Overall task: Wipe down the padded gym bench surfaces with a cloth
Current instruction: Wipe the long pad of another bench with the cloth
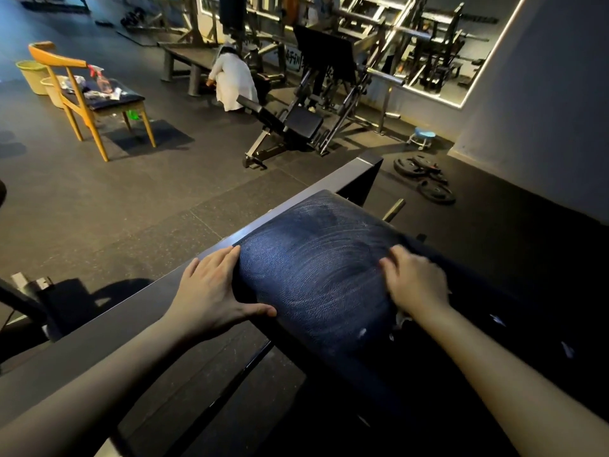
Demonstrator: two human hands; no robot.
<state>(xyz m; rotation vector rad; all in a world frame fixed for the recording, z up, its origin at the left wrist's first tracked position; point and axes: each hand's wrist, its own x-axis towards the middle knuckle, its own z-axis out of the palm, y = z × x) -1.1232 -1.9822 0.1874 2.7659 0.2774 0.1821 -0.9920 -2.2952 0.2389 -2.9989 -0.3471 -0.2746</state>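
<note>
Dim gym floor [138, 206] behind, and up close one dark padded bench pad [316, 268] with swirly wipe streaks all over it. Left hand [214, 291] is spread flat, gripping the pad's edge, probably to steady it. Right hand [417, 280] presses one dark cloth [461, 288] at the pad's right side, fingers loosely curled.

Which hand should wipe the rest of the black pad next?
Probably the right hand: it rests on the dark cloth at the pad's right edge. The left hand is bare, only bracing the pad's left edge beside the metal frame.
</note>
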